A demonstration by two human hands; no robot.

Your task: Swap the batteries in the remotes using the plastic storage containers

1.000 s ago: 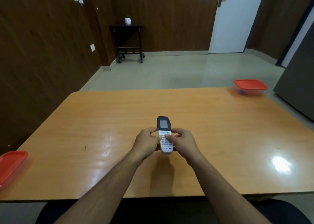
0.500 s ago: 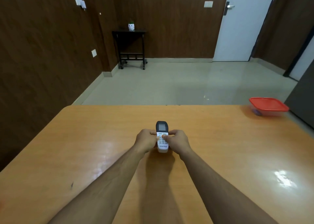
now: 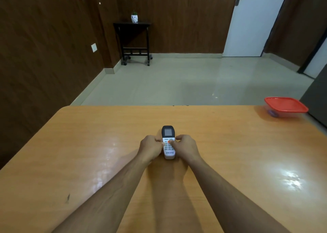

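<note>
A white remote [image 3: 168,141] with a dark top and a small screen is held face up over the middle of the wooden table [image 3: 88,153]. My left hand [image 3: 151,148] grips its left side and my right hand [image 3: 185,147] grips its right side, both thumbs on the button pad. A clear plastic container with a red lid [image 3: 285,106] sits at the table's far right corner, with something small and bluish inside it. No loose batteries are visible.
Beyond the table lies a tiled floor, a dark side table [image 3: 134,42] with a small white pot against the wood-panelled wall, and a white door [image 3: 254,20]. A dark cabinet edge stands at the far right.
The view has tilted up, so the red-lidded container at the table's near left edge has left the frame. Both hands stay on the remote, held further out over the table.
</note>
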